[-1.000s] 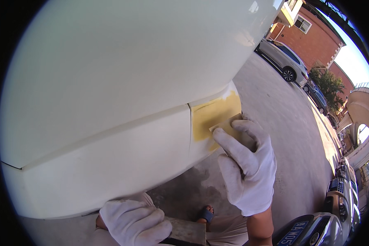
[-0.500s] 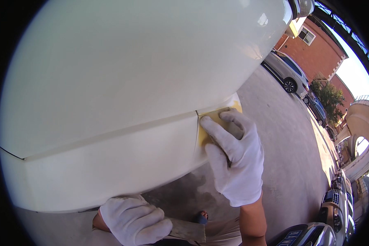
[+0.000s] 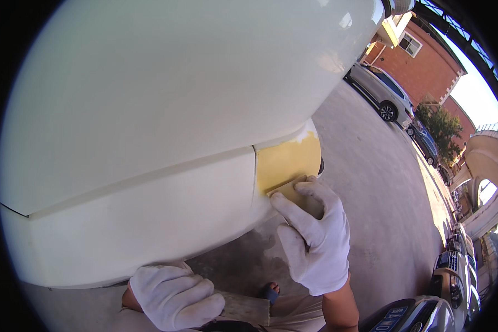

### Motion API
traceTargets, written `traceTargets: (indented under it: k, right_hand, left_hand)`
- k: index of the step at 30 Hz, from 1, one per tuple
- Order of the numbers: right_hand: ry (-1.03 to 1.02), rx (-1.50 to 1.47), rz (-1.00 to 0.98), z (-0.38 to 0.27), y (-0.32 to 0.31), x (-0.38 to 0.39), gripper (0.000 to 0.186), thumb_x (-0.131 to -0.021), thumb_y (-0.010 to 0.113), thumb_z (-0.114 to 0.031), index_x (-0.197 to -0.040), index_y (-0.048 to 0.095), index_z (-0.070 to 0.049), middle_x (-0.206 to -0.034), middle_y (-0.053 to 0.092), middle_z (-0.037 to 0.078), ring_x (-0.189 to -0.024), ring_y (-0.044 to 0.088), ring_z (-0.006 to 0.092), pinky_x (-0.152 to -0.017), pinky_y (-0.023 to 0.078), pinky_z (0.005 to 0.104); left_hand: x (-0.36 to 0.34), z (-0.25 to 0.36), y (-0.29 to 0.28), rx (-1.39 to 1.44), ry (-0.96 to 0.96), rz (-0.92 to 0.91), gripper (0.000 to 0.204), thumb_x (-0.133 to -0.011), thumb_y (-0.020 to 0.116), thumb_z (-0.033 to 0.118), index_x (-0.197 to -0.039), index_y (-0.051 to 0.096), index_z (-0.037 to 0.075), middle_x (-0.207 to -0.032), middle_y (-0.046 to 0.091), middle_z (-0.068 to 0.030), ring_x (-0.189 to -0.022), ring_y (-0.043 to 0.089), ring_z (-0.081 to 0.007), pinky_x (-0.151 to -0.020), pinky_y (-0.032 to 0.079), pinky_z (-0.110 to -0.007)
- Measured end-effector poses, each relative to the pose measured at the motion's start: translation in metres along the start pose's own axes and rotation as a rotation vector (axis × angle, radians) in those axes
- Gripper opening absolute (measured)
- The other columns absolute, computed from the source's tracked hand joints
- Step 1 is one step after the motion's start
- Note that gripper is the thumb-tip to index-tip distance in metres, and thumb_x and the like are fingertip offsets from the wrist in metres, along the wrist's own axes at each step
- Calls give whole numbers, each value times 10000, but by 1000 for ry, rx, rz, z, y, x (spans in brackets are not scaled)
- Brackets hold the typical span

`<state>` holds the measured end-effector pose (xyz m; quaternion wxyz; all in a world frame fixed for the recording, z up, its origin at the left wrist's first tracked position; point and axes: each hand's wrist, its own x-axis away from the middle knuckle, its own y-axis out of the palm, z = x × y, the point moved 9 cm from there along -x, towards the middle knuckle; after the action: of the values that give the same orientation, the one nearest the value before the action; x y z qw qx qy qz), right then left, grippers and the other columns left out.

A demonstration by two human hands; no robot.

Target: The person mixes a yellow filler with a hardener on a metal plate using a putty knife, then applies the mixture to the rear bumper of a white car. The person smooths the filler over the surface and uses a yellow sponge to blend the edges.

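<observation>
Yellow patch spans the right end of the white panel, seemingly mostly even, its ragged far edge perhaps unfinished; right hand grips a spreader at its near edge, left hand a plate.

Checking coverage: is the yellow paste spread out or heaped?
Spread out: the yellow paste lies in a broad, smooth-looking layer above the spreader.

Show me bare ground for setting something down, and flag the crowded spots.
The widest bare patch is pavement right of the right hand, bordered by the silver car above and parked cars below right. A smaller, darker patch lies between the white bumper and the foot. Crowded: around the left hand with its flat plate, legs and foot.
</observation>
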<state>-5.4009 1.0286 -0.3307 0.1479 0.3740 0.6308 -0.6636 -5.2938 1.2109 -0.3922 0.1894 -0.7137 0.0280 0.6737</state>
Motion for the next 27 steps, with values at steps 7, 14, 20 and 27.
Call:
traceTargets:
  k: [7,14,20,27]
  right_hand:
    - [-47,14,60,-5,-7,-38,446,-849,713,-22,-1272,785,-144,-1334,645,211,-1135,681,393,-975,548,438]
    - [-9,-57,47,-5,-2,-45,434,-855,698,-18,-1264,789,-131,-1325,642,215,-1103,692,384,-950,558,427]
    - [-70,0,135,-7,0,-44,471,-807,753,-63,-1263,793,-172,-1259,626,167,-1010,692,345,-818,578,420]
    - [-47,16,131,-3,6,-33,478,-812,755,-68,-1271,788,-194,-1273,605,155,-1078,677,359,-848,570,429]
  left_hand:
    - [5,-3,0,-14,17,95,35,-844,737,239,-870,713,240,-692,709,79,-538,567,-110,-578,457,-266]
    - [8,0,-2,-80,10,160,60,-881,756,285,-914,736,240,-685,704,87,-548,571,-103,-571,445,-257]
    - [4,-2,4,-21,-43,70,80,-901,743,302,-865,693,251,-689,707,92,-549,576,-98,-585,470,-260]
    - [0,-1,0,-24,-65,-5,54,-912,717,261,-903,666,247,-737,722,87,-579,591,-100,-595,483,-271]
